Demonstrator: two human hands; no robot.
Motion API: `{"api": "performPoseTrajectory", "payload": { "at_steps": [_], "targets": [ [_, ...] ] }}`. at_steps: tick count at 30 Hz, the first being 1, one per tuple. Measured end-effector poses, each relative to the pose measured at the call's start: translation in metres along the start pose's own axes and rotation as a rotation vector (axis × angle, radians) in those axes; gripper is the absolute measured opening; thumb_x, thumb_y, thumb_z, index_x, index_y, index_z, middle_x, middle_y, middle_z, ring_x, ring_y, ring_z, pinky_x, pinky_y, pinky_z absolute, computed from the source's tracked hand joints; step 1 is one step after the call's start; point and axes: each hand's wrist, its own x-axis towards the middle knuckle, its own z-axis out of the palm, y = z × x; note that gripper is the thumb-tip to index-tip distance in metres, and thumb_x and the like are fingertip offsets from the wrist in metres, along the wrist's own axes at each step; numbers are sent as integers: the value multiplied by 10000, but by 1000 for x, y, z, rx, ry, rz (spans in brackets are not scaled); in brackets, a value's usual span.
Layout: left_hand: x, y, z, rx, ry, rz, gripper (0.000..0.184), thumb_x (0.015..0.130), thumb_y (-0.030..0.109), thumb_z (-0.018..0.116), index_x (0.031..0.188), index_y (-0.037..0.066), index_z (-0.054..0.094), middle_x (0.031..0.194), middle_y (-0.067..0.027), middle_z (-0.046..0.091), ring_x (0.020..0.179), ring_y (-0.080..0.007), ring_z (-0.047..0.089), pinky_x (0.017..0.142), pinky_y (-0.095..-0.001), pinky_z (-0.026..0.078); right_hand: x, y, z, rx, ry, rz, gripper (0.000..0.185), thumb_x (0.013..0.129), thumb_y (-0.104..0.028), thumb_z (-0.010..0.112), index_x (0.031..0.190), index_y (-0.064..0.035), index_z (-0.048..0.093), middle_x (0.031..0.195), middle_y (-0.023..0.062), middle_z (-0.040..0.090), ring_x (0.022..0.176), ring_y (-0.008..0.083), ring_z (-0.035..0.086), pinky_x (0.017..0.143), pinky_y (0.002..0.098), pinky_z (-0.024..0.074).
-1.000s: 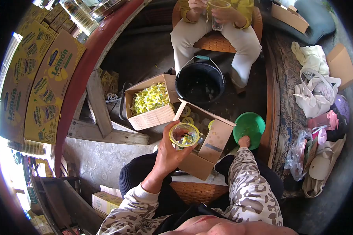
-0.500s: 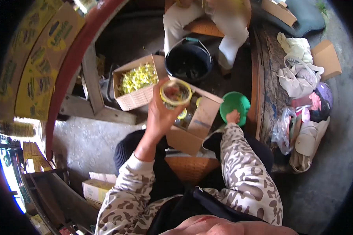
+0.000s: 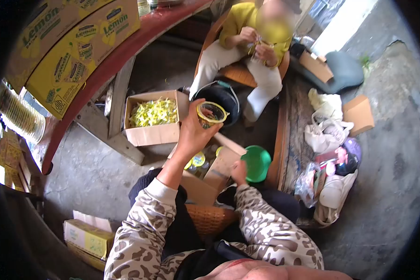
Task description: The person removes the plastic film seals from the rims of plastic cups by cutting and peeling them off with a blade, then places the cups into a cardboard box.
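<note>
Now clasping clear, yellow-rimmed plastic cup (image 3: 212, 114) in left hand (image 3: 194, 132), holding it aloft before round black plastic bucket (image 3: 219, 91); possibly risking drop through slack hold. Holding right hand (image 3: 239, 172) beside green plastic bowl (image 3: 260, 164), leaving its grip unclear.

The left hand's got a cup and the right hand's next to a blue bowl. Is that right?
Nearly: the bowl is green, not blue, as the head view shows. The left hand does hold a cup, and the right hand is next to the bowl.
</note>
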Motion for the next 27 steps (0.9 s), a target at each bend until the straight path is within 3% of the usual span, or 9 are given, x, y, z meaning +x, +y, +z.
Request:
{"api": "performPoseTrajectory", "payload": {
  "at_steps": [2, 4, 6, 8, 11, 17, 21, 24, 27],
  "targets": [
    [1, -6, 4, 11, 10, 15, 743, 729, 131, 830, 1340, 33, 419, 1001, -97, 631, 933, -181, 614, 829, -321, 508, -8, 6, 28, 27, -221, -50, 280, 782, -299, 713, 944, -89, 624, 976, 166, 591, 966, 374, 577, 795, 484, 475],
    [-1, 2, 1, 36, -1, 32, 752, 735, 146, 828, 1351, 42, 409, 1001, -118, 643, 942, -208, 633, 838, -338, 512, -28, -29, 13, -136, -177, -73, 388, 743, -351, 758, 1004, -94, 630, 1035, 136, 593, 1023, 356, 570, 820, 485, 466],
    [-2, 7, 0, 35, 5, 23, 754, 736, 148, 827, 1353, 42, 406, 1000, -126, 646, 946, -218, 640, 843, -344, 514, -34, -39, 12, -177, -174, -65, 409, 733, -360, 765, 1013, -96, 627, 1061, 128, 591, 1041, 348, 566, 838, 486, 457],
    [-1, 7, -2, 16, 26, 72, 728, 700, 152, 832, 1296, 38, 429, 969, -160, 636, 930, -344, 638, 826, -413, 512, -33, -43, 7, -182, -215, -41, 433, 708, -364, 784, 1013, -103, 620, 1091, 124, 592, 1054, 338, 566, 868, 487, 430],
    [1, 9, -6, 0, 51, 77, 728, 699, 153, 832, 1296, 47, 428, 971, -159, 632, 936, -346, 630, 828, -418, 503, -33, -33, 11, -214, -212, -108, 455, 666, -345, 815, 1013, -134, 609, 1027, 95, 605, 1030, 314, 572, 790, 465, 413],
    [2, 16, -7, -38, 50, 28, 723, 703, 157, 831, 1295, 57, 428, 981, -155, 630, 930, -335, 627, 825, -414, 499, -26, -46, 16, -189, -378, 192, 363, 669, -303, 813, 952, -165, 632, 944, 89, 642, 1049, 310, 581, 797, 472, 437],
    [0, 14, -1, -47, 45, 63, 718, 702, 161, 831, 1289, 55, 432, 966, -147, 635, 928, -328, 632, 820, -413, 503, -23, -26, 40, -332, -415, 123, 301, 667, -299, 814, 871, -165, 637, 926, 86, 649, 1002, 313, 594, 747, 485, 443],
    [-1, 12, 1, -4, 46, 98, 717, 701, 169, 833, 1287, 57, 435, 963, -144, 637, 919, -325, 638, 814, -406, 511, -36, -22, 42, -373, -189, -127, 294, 761, -280, 718, 996, -115, 657, 1005, 136, 689, 962, 355, 657, 837, 536, 476],
    [-2, 12, 2, 40, 31, 95, 729, 699, 175, 839, 1292, 53, 434, 966, -144, 639, 925, -323, 642, 809, -400, 515, -31, -37, 35, -285, -337, 6, 280, 766, -261, 702, 996, -109, 653, 982, 133, 687, 964, 357, 653, 815, 561, 476]
  ]
}}
